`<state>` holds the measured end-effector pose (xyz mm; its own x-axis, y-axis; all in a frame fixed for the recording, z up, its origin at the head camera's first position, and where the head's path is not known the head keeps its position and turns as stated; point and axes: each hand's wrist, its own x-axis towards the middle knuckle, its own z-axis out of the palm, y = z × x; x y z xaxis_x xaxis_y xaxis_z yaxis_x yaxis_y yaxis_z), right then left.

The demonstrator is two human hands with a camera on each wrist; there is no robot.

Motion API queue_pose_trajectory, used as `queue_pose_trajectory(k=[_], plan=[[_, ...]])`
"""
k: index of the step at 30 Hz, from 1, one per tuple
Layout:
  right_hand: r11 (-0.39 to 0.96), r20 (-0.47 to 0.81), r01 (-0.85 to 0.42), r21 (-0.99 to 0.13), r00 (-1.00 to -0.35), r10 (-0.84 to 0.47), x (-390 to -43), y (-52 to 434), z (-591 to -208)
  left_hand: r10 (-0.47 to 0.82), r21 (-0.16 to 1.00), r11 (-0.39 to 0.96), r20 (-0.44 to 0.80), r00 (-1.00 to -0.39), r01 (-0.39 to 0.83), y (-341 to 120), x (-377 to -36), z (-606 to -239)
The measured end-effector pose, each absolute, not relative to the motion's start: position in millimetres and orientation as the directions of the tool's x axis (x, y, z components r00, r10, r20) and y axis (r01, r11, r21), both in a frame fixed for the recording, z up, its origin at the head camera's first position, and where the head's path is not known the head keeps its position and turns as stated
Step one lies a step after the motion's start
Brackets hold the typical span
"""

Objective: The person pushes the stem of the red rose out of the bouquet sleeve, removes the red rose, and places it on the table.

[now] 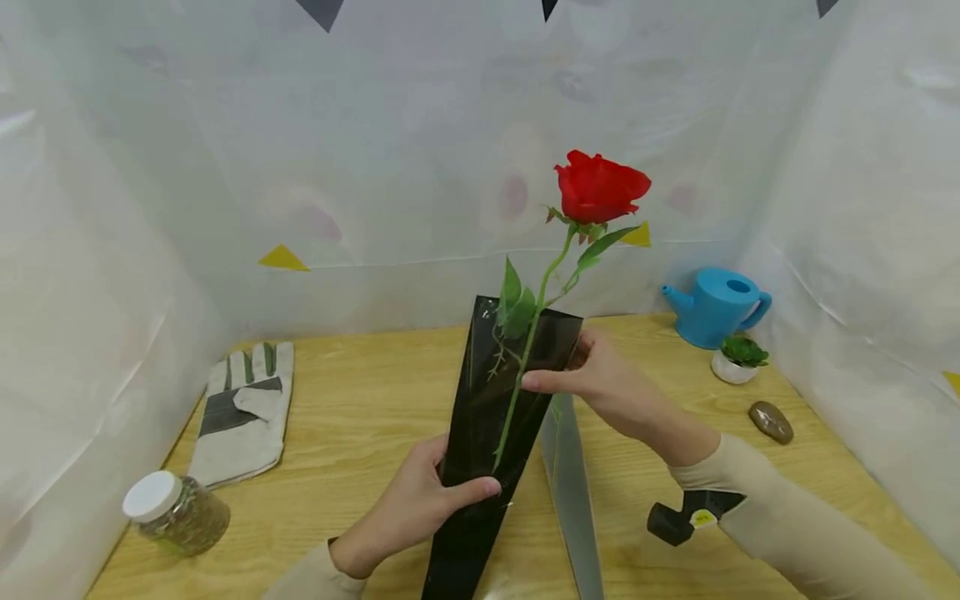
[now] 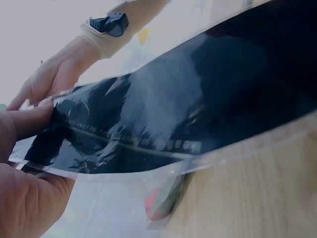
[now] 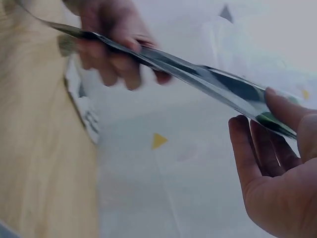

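A red rose (image 1: 600, 187) with a green stem stands tilted to the right, its stem running down the front of a tapered black flower sleeve (image 1: 468, 400). The bloom and upper leaves rise above the sleeve's top edge. My left hand (image 1: 408, 508) grips the sleeve lower down, thumb across its front. Higher up, my right hand (image 1: 615, 383) pinches the right edge, with the thumb by the stem. The left wrist view shows the sleeve's printed back (image 2: 163, 109) with clear margins. Edge-on in the right wrist view, a green leaf (image 3: 272, 121) shows near the right thumb.
A long grey tapered piece (image 1: 573, 500) lies behind the sleeve. At left are work gloves (image 1: 243, 421) and a white-lidded jar (image 1: 180, 512). At right stand a blue watering can (image 1: 712, 308) and a small potted plant (image 1: 737, 362), near a brown stone (image 1: 771, 422).
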<state>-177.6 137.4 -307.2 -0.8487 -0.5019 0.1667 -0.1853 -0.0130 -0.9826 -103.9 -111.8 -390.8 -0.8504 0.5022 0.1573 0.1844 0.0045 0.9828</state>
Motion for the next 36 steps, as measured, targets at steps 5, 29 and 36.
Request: queue_pose_trajectory(k=[5,29,36], plan=[[-0.325,0.318,-0.162,-0.932,-0.797,-0.513,-191,154,-288,0.526,0.983,0.022,0.143,-0.838,0.181,-118,-103,-392],[-0.52,0.349,-0.081,-0.85,-0.827,-0.442,-201,160,-271,0.553,0.979,0.101,0.093,-0.828,0.178,-121,-99,-395],[-0.505,0.39,-0.168,-0.847,-0.842,-0.373,-204,165,-266,0.535,0.953,0.174,0.121,-0.836,0.249,-124,-101,-397]])
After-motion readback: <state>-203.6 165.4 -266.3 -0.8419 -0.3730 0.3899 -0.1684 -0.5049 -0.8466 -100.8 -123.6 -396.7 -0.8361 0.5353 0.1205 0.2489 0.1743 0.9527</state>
